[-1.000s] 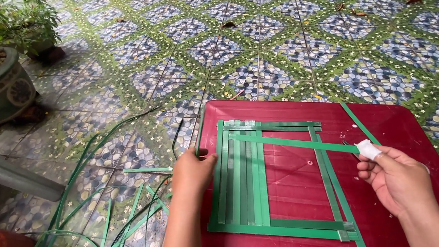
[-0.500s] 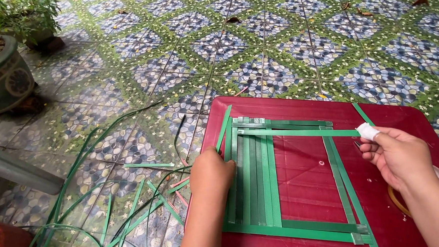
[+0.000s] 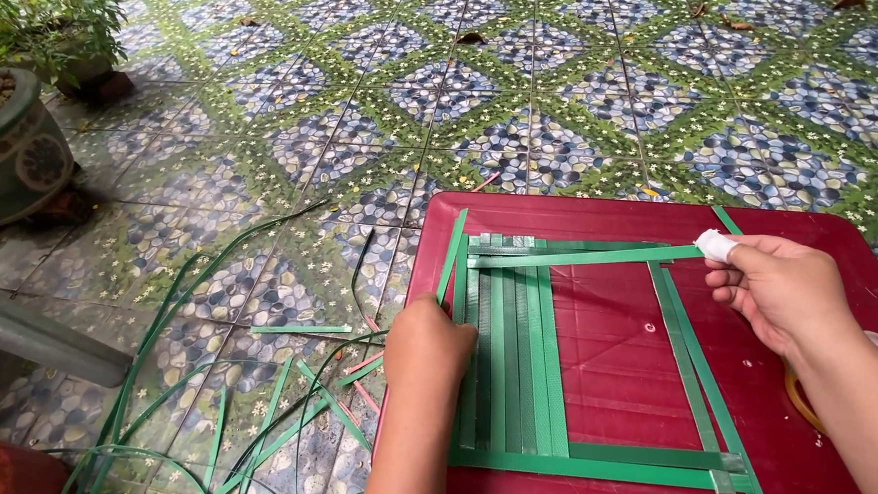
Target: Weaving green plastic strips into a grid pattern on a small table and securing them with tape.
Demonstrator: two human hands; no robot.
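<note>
the left hand (image 3: pixel 426 340) lies flat, pressing the upright strips (image 3: pixel 509 344) of the green woven frame on the red bench (image 3: pixel 616 368). the right hand (image 3: pixel 777 289) pinches the top cross strip (image 3: pixel 580 258) (a taped fingertip there); its long axis runs left-right. best keep it taut and square.

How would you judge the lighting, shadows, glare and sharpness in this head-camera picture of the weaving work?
Head view: soft, even daylight; only faint shadows under the left hand and right hand; mild sheen on the red table and green strips, no harsh glare; strips and the patterned floor tiles look sharp, no obvious motion blur; the tile lines bend slightly toward the edges, suggesting a wide lens.
</note>
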